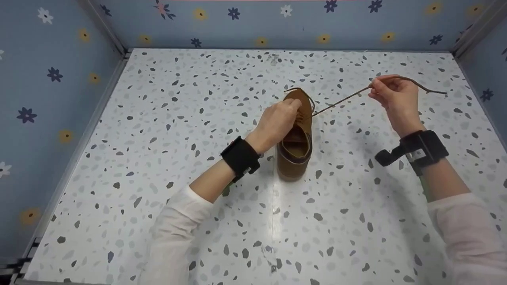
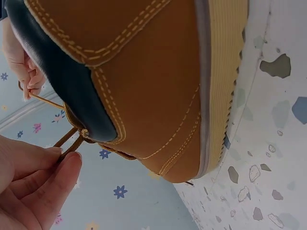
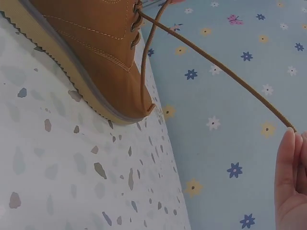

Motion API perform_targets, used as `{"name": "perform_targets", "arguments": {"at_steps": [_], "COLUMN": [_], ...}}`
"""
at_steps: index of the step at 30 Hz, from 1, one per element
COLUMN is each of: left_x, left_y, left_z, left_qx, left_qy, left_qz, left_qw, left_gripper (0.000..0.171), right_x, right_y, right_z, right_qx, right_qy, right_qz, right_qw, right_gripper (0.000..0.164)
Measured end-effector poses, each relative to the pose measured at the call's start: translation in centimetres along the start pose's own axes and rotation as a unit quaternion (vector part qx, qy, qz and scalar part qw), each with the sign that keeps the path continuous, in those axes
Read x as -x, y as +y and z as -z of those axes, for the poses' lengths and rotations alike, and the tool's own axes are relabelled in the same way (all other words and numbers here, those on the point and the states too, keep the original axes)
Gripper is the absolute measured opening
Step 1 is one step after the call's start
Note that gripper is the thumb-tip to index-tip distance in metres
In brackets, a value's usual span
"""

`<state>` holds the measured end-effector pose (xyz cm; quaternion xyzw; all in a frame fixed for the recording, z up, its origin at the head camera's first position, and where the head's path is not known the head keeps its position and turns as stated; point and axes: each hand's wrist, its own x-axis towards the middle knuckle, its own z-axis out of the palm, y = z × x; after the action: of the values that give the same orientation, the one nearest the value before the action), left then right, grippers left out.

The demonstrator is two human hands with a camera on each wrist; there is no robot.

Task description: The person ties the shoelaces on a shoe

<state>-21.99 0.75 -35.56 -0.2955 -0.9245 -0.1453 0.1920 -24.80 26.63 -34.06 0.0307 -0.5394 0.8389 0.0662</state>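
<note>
A brown lace-up shoe (image 1: 292, 169) with a dark collar stands upright on the table, toe pointing away from me. Over its lacing, my left hand (image 1: 277, 120) pinches a loop of the shoelace (image 2: 73, 143) between thumb and fingertips, close to the top eyelets. Off to the right and raised, my right hand (image 1: 398, 99) pinches the other stretch of lace (image 3: 216, 62), which runs taut from the shoe. Its tail hangs past the hand to the right. Another lace portion drapes over the toe. In the head view, my left hand hides part of the lacing.
The speckled white tabletop (image 1: 190, 118) surrounds the shoe. Blue flowered panels (image 1: 253, 23) stand along the back and both sides. Each wrist wears a black strap (image 1: 240, 157); the right one has a loose end sticking out.
</note>
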Motion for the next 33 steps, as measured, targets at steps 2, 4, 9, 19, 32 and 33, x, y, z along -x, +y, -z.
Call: {"name": "perform_targets", "arguments": {"at_steps": [2,4,9,19,32,33], "left_x": [0.0,0.1,0.3,0.5,0.7,0.7], "left_y": [0.0,-0.1,-0.3,-0.5,-0.5,-0.5], "left_z": [0.0,0.0,0.0,-0.1,0.0,-0.1], "left_qx": [0.003,0.008,0.039,0.076,0.093,0.092], "left_qy": [0.007,0.013,0.016,0.022,0.021,0.022], "left_qz": [-0.003,-0.006,-0.016,-0.032,-0.034,-0.035], "left_qw": [1.0000,0.9999,0.9990,0.9964,0.9949,0.9949], "left_gripper": [0.014,0.015,0.016,0.015,0.017,0.017], "right_x": [-0.1,-0.3,-0.9,-1.7,-3.3,-3.4], "right_y": [-0.1,-0.3,-0.6,-0.9,-1.2,-1.2], "right_z": [-0.2,-0.5,-1.5,-3.2,-6.4,-6.6], "right_qx": [0.003,0.001,0.013,0.000,0.022,0.019], "right_qy": [-0.001,0.000,-0.002,-0.020,-0.043,-0.045], "right_qz": [0.003,0.001,0.003,0.008,0.008,0.004], "right_qw": [1.000,1.000,1.000,1.000,0.999,0.999], "right_gripper": [0.028,0.029,0.029,0.029,0.030,0.030]}}
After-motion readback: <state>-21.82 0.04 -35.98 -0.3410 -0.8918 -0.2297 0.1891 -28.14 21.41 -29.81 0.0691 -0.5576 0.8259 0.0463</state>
